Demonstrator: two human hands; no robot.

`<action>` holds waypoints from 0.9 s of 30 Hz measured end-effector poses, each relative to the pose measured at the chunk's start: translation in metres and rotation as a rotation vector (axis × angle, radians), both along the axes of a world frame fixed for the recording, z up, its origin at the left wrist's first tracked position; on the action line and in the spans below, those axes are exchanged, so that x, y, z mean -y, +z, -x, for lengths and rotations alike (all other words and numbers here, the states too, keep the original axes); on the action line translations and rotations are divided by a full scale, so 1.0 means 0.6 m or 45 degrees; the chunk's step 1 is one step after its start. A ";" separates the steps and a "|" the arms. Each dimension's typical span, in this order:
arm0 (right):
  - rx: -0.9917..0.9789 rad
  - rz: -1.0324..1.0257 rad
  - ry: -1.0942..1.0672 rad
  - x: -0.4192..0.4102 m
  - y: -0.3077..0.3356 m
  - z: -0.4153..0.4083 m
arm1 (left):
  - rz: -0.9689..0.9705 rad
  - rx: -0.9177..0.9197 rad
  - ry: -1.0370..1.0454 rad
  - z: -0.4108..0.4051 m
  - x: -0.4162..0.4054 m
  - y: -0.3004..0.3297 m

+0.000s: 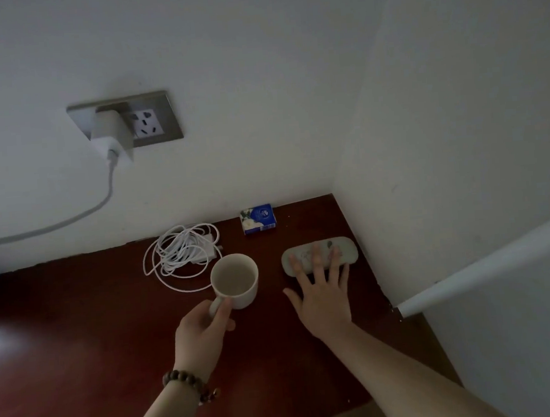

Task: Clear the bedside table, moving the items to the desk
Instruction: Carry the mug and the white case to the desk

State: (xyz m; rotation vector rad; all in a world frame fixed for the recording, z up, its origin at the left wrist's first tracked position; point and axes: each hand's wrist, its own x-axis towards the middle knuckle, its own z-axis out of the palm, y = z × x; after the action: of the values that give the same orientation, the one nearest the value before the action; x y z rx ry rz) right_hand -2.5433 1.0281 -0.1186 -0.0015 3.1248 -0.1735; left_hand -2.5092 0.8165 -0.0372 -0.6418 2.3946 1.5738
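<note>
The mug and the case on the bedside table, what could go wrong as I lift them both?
1. The left hand grips the mug by its handle only; whether it holds liquid is unclear, so tilting might spill.
2. The right hand lies flat on the oval case with straight fingers; it could slide toward the wall.
3. The coiled white cable beside the mug could snag.

The tabletop (111, 320) looks like dark reddish wood with a polished finish, there's a soft sheen at the left. The mug (235, 280) reads as smooth ceramic, off-white, fairly matt in this light. The coiled cable (180, 253) is smooth white plastic or rubber. The small pack (258, 218) has a glossy printed wrapper. The oval case (319, 254) looks matt and pale, can't tell the material. Socket plate (125, 121) looks like brushed metal, the charger (111, 137) plain white plastic. Wrist beads (182, 380) look wooden. Wall (255, 61) is matt paint.
</note>
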 end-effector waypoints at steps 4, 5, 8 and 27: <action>-0.011 0.004 -0.007 -0.022 -0.001 0.053 | -0.007 0.004 0.053 -0.006 -0.004 -0.001; -0.004 0.001 0.005 -0.025 -0.003 0.062 | -0.006 0.001 0.062 -0.009 -0.004 -0.001; -0.001 -0.007 0.039 -0.027 -0.011 0.089 | -0.009 -0.008 0.086 -0.015 -0.001 -0.003; 0.145 0.084 0.100 -0.020 0.008 0.212 | -0.030 -0.036 0.241 -0.042 0.011 -0.013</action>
State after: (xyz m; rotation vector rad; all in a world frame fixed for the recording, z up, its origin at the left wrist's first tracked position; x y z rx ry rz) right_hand -2.6704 1.0401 -0.1135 -0.1105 2.9979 -0.2659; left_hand -2.4841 0.8099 -0.0453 -0.8701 2.3925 1.6909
